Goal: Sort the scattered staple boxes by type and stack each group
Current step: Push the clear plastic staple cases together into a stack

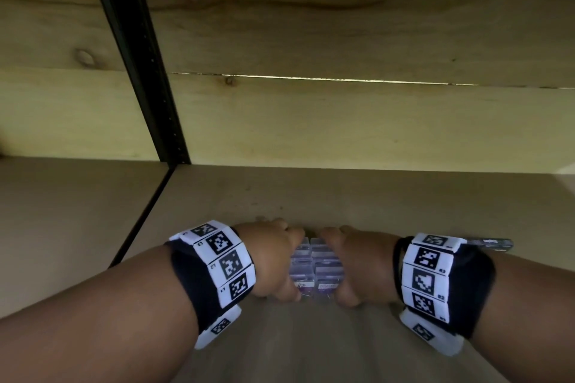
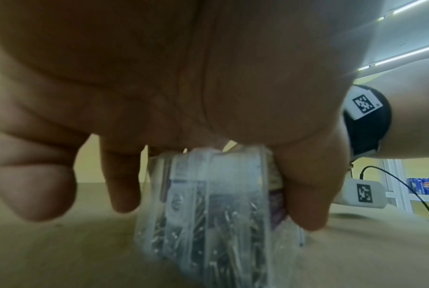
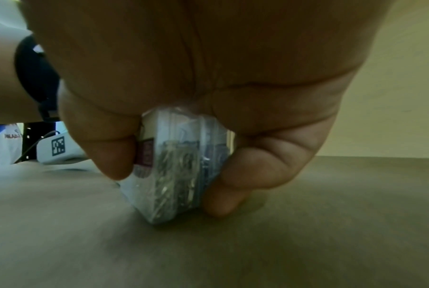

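We see the fingers (image 2: 124,175) of our left hand (image 1: 270,258) curled down over one end of a clump of clear staple boxes (image 1: 315,267), the thumb pressing the near face, while the fingers (image 3: 252,169) of our right hand (image 1: 348,261) curl round the other end with the thumb pinching opposite; both hands grip the clump between them, knuckles almost meeting over its top. In the head view the hands cover most of the boxes, so we cannot count them or tell whether they form one stack or two side by side. The wrist views are blurred and dim: we make out glinting metal staples through clear plastic and a purple label, but no print is legible. The clump rests on the brown shelf (image 1: 373,202), roughly in the middle of its front part, and in the right wrist view it stands tilted on a lower corner. Marker-covered bands (image 1: 217,261) wrap both wrists. Just beyond the right wrist a thin dark box (image 1: 494,244) lies on the shelf, largely hidden by the band. A black upright post (image 1: 146,71) and a pale wooden back wall (image 1: 342,118) stand behind; the left wrist view catches a blue pack (image 2: 425,186) far off.
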